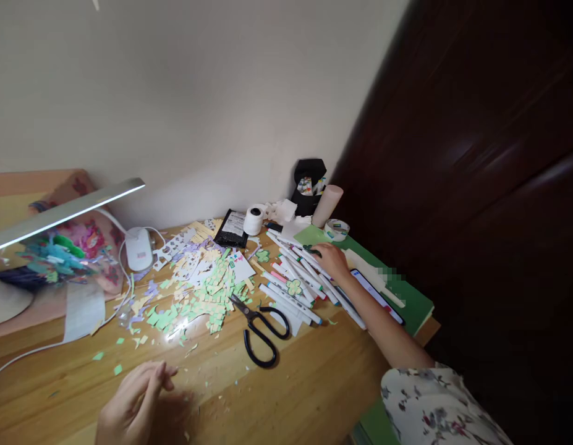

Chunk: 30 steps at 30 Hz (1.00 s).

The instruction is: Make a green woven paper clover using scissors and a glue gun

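My left hand (135, 402) is low at the front left over the wooden table, fingers loosely curled together and thumb alongside, with nothing visible in it. My right hand (331, 259) reaches over the white markers (295, 272) at the right, its fingers closed near a small dark thing (314, 251) that I cannot make out. Black-handled scissors (261, 327) lie between my hands, blades partly apart, tips toward the paper scraps. A green flower cutout (294, 287) rests on the markers, and another green cutout (263, 256) lies behind them.
Green and yellow paper scraps (207, 284) cover the table's middle. Behind stand a white thread spool (253, 220), black pouch (233, 228), black box (307, 185), pink cylinder (327, 206) and tape roll (337, 230). A phone (376, 295) lies under my right forearm; a lamp (68, 213) overhangs the left.
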Available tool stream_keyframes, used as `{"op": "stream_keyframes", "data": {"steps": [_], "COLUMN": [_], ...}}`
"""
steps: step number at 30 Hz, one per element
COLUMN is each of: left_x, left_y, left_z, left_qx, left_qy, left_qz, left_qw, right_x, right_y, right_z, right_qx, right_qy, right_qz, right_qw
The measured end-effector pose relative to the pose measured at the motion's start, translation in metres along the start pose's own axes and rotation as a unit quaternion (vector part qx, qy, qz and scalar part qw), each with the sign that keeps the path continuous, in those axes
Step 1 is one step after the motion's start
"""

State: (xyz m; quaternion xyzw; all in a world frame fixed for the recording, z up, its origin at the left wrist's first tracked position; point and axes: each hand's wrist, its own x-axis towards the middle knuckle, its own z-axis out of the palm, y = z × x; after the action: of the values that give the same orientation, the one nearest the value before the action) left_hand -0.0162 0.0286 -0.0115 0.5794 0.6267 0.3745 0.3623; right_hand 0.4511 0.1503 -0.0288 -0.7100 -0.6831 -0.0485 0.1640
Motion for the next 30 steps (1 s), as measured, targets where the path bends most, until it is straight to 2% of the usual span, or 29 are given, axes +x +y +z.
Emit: {"op": "stream_keyframes", "data": {"steps": [2, 4, 5, 7, 8, 11, 13, 15, 17, 19, 23, 25, 28, 30], "left_x": [-0.001, -0.003, -0.004, -0.007, -0.008, -0.014, -0.019, -0.023, -0.028, -0.031, -0.034, -0.034, -0.034, -0.032], "left_y": [-0.002, -0.002, -0.002, 0.001, 0.002, 0.011, 0.019, 0.026, 0.031, 0.034, 0.034, 0.033, 0.032, 0.030], "left_z": [0.005, 0.012, 0.016, 0.022, 0.025, 0.026, 0.024, 0.020, 0.016, 0.012, 0.008, 0.007, 0.006, 0.005], "left_qx": [-0.057, -0.188, -0.286, -0.489, -0.517, -0.548, -0.563, -0.590, -0.628, -0.656, -0.665, -0.668, -0.676, -0.676], "left_qy": [-0.020, -0.042, -0.067, -0.138, -0.148, -0.160, -0.172, -0.207, -0.259, -0.300, -0.330, -0.333, -0.324, -0.287], "left_qz": [-0.047, -0.106, -0.132, -0.174, -0.179, -0.200, -0.210, -0.214, -0.203, -0.181, -0.141, -0.130, -0.135, -0.153], "left_qw": [0.997, 0.975, 0.947, 0.843, 0.824, 0.796, 0.781, 0.750, 0.705, 0.669, 0.655, 0.652, 0.648, 0.661], "right_x": [-0.004, -0.011, -0.015, -0.026, -0.033, -0.063, -0.085, -0.106, -0.121, -0.129, -0.136, -0.139, -0.144, -0.145], "right_y": [-0.002, -0.008, -0.015, -0.034, -0.047, -0.098, -0.136, -0.173, -0.203, -0.223, -0.245, -0.250, -0.252, -0.246], "right_z": [-0.003, -0.010, -0.016, -0.030, -0.038, -0.057, -0.061, -0.056, -0.045, -0.032, -0.012, -0.005, -0.002, -0.006], "right_qx": [0.007, 0.020, 0.029, 0.056, 0.074, 0.138, 0.177, 0.209, 0.215, 0.215, 0.217, 0.217, 0.229, 0.256], "right_qy": [0.034, 0.080, 0.115, 0.179, 0.203, 0.235, 0.207, 0.147, 0.107, 0.095, 0.085, 0.060, -0.027, -0.081], "right_qz": [0.003, -0.004, -0.008, -0.029, -0.045, -0.143, -0.235, -0.327, -0.367, -0.387, -0.396, -0.397, -0.399, -0.391], "right_qw": [0.999, 0.997, 0.993, 0.982, 0.975, 0.951, 0.933, 0.910, 0.899, 0.891, 0.888, 0.890, 0.888, 0.880]}}
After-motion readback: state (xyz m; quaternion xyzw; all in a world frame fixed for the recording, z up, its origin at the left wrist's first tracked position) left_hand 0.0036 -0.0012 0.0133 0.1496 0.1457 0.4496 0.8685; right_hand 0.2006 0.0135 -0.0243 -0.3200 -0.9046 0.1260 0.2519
